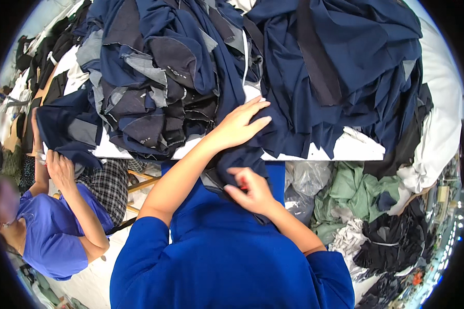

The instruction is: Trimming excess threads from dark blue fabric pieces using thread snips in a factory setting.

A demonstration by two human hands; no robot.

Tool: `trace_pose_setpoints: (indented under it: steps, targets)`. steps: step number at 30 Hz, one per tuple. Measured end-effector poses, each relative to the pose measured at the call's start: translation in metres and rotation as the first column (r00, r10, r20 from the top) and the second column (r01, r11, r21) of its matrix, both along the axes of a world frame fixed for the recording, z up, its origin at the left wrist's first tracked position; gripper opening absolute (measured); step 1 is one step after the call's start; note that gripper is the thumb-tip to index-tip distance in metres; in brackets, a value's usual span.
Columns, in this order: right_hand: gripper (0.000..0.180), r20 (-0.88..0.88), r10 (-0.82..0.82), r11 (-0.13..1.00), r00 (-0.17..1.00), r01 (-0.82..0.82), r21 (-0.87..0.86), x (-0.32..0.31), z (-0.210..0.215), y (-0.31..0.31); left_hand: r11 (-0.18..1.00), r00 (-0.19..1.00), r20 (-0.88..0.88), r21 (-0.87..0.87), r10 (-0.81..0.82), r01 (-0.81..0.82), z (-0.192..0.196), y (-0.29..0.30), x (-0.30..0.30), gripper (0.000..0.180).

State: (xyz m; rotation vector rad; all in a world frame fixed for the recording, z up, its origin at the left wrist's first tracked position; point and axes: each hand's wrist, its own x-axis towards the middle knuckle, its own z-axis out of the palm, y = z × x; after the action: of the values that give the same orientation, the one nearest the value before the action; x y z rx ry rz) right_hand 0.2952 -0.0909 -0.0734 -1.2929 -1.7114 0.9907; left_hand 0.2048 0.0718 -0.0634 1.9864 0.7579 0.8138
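My left hand (241, 123) lies at the front of the white table, fingers stretched out and thumb apart, on navy cloth. Below it, a dark navy fabric piece (237, 162) with a grey patch hangs over the edge into my lap. My right hand (253, 193) is beside that piece, smeared by motion, its fingers curled. A small red thing shows inside the curl, too blurred to name. Past my left fingertips, a white strip (245, 56) runs between two heaps of cloth.
A tangled heap of navy and grey cut pieces (139, 87) stands on the left, smoother navy cloth (355, 62) on the right. The white table edge (345, 147) crosses in front of me. A co-worker (56, 226) sits left, handling navy cloth. Green fabric (355, 190) and black bundles lie lower right.
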Motion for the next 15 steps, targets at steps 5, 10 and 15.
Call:
trace_pose_setpoints:
  steps: [5,10,15]
  targets:
    - [0.022,0.047,-0.032,0.997,0.998,0.029,0.072,0.011,-0.002,0.003,0.998,0.929,-0.367,0.049,0.056,-0.041,-0.052,-0.009,-0.001,0.042]
    - [0.024,-0.438,-0.545,0.832,0.715,0.523,-0.182,0.052,-0.015,0.007,0.762,0.970,0.193,-0.647,0.147,0.013,-0.039,-0.031,-0.035,0.025]
    - [0.025,-0.575,-0.519,0.847,0.632,0.468,-0.251,0.063,-0.002,0.033,0.652,0.901,0.425,-0.708,0.087,0.271,-0.008,-0.051,-0.061,0.022]
